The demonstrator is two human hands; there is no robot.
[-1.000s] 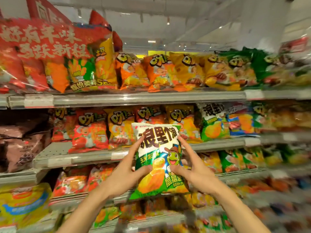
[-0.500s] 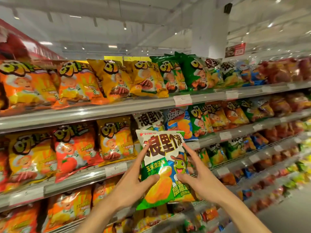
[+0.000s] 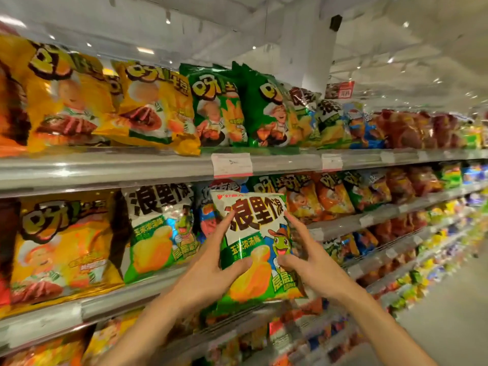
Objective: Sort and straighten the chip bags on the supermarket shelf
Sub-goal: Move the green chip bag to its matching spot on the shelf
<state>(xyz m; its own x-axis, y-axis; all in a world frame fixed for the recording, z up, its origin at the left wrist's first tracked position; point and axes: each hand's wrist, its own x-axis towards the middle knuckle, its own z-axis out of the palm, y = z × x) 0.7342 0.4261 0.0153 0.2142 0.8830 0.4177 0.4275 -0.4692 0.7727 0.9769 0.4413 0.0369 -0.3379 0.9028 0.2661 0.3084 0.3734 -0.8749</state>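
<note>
Supermarket aisle, head view: grey metal shelves (image 3: 148, 167) crowded with chip bags; left hand (image 3: 208, 273) and right hand (image 3: 311, 268), fingers spread, grip between them an upright white-and-green foil chip bag (image 3: 253, 233) before the middle shelf, beside a matching white-and-green bag (image 3: 158, 228).

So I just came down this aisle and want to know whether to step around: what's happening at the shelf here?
A person is restocking or tidying chips. Both hands, the left hand and the right hand, hold one white and green chip bag upright in front of the second shelf. A matching bag already stands on that shelf just to the left. The held bag is not yet set down.
</note>
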